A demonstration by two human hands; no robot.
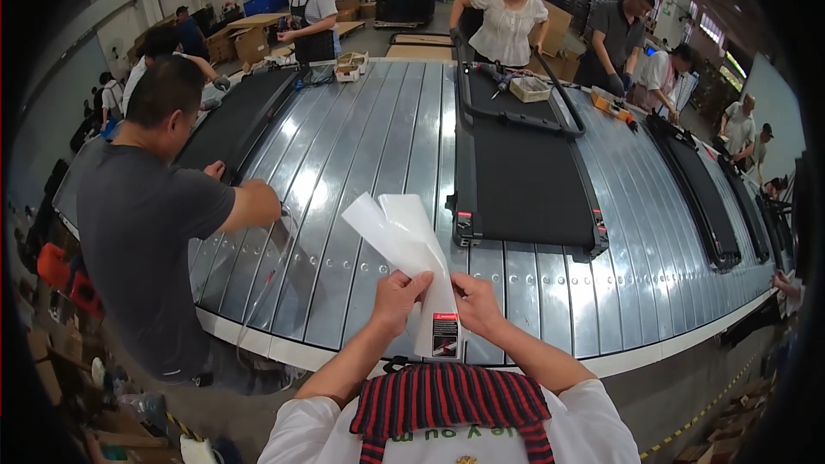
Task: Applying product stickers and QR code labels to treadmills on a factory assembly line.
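My left hand (399,301) pinches the left side of some glossy white sheets (404,228), its thumb lying on top. My right hand (476,302) grips their right edge, fingers closed. The sheets are bent and fan apart at their far end; how many there are I cannot tell. Near their lower end is a red-and-black warning label (445,333) with a small picture. Both hands are above the near edge of the metal-slat conveyor table (369,163). Just beyond them lies a black treadmill deck (524,189) with a raised frame at its far end.
A person in grey (163,206) bends over another black deck (232,125) on the left. More people work along the far side. A parts tray (529,88) sits on the near deck, an orange power tool (614,107) to its right. Further decks (696,189) stand right.
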